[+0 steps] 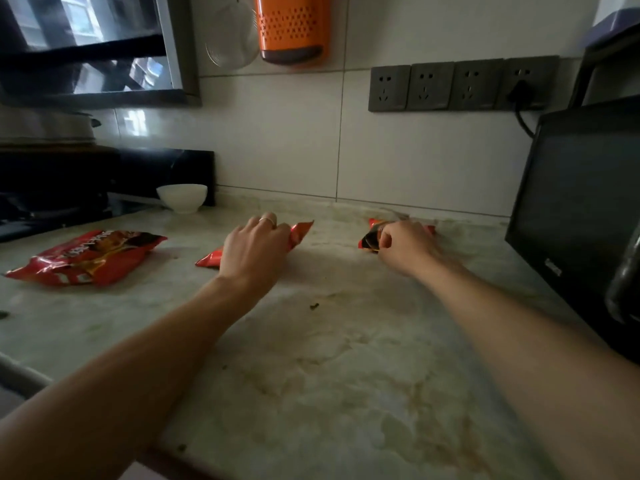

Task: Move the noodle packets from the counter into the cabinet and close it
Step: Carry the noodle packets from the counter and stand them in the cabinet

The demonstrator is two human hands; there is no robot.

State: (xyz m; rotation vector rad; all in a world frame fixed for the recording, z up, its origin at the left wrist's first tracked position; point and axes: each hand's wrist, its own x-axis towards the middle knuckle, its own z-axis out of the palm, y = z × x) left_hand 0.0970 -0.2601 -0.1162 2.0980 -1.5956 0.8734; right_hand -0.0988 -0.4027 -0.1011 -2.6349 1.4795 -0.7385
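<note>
Three red noodle packets lie on the pale marble counter (329, 358). The left packet (86, 258) lies flat and untouched near the counter's left side. My left hand (252, 247) covers the middle packet (301, 232), fingers curled over it; only the packet's two ends show. My right hand (405, 245) grips the right packet (369, 239) near the back wall, fingers curled round its near edge. No cabinet is clearly in view.
A white bowl (181, 197) stands at the back left beside a black stove (52, 202). A black microwave (581, 216) fills the right side. Wall sockets (460, 86) and an orange holder (292, 29) hang on the tiled wall; a window (90, 46) sits upper left.
</note>
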